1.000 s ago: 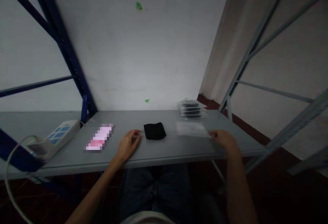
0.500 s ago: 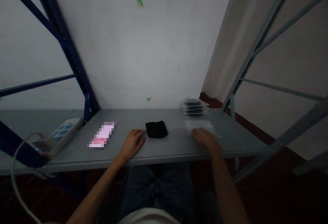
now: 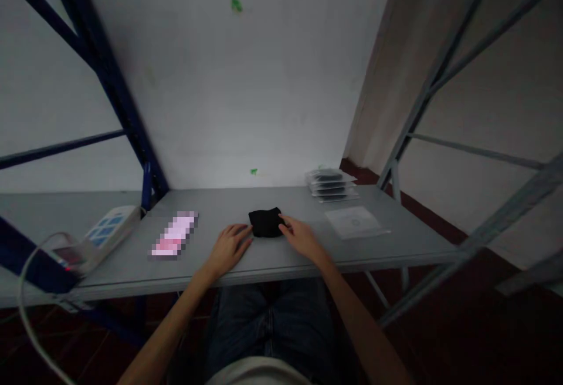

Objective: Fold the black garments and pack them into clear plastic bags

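Observation:
A black folded piece of cloth [image 3: 265, 223] lies flat in the middle of the grey tabletop. My left hand [image 3: 229, 250] rests on the table at its left side, fingers stretched out and thumb close to the cloth's edge. At the right edge of the cloth is my right hand [image 3: 301, 237], its thumb and fingers apart and the fingertips at the fabric. To the right of that hand lies a flat clear plastic bag [image 3: 355, 222] with a faint round mark on it.
Several bagged dark items [image 3: 331, 184] are stacked at the back right by the wall. A phone-like blurred pink screen [image 3: 175, 233] lies on the left. Beyond it are a power strip [image 3: 112, 226] and a white cable [image 3: 23, 308]. Blue metal posts [image 3: 118, 100] frame the left side.
My right hand has left the plastic bag and moved left to the cloth's right edge. The bag now lies slightly farther right, uncovered. My left hand stays almost in place.

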{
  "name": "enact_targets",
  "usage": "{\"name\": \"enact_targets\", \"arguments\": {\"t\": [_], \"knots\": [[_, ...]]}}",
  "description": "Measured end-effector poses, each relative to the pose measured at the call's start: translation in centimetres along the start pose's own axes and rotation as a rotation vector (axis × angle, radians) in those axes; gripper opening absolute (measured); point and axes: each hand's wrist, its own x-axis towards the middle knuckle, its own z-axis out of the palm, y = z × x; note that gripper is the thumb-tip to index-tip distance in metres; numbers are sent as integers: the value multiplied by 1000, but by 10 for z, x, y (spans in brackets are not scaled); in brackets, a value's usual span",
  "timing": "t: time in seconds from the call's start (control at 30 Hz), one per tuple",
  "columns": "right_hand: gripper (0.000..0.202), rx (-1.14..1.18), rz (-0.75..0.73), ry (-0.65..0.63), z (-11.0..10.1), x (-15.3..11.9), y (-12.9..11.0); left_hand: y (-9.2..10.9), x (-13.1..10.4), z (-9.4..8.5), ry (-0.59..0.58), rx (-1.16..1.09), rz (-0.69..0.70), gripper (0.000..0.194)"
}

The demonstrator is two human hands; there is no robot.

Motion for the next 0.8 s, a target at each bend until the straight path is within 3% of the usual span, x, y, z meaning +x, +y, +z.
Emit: {"name": "enact_targets", "arguments": {"t": [0.1,0.2,0.4,0.6,0.7,0.8], "knots": [[39,92,14,38,20,5,4,-1,-1,2,-4,15,-8,45],[35,174,65,56,20,8,13,-2,-2,5,4,19,-16,46],[33,102,138,27,-18,7,32,-4,-3,7,33,0,-38,47],[35,-12,189,154,-59,0,50,-2,-3,6,38,-34,-65,47],[39,39,118,238,-57,2,40,-2,-3,6,45,-40,-72,46],[48,148,-29,265,-37,4,14,-2,-3,7,71,-48,-81,47]]}}
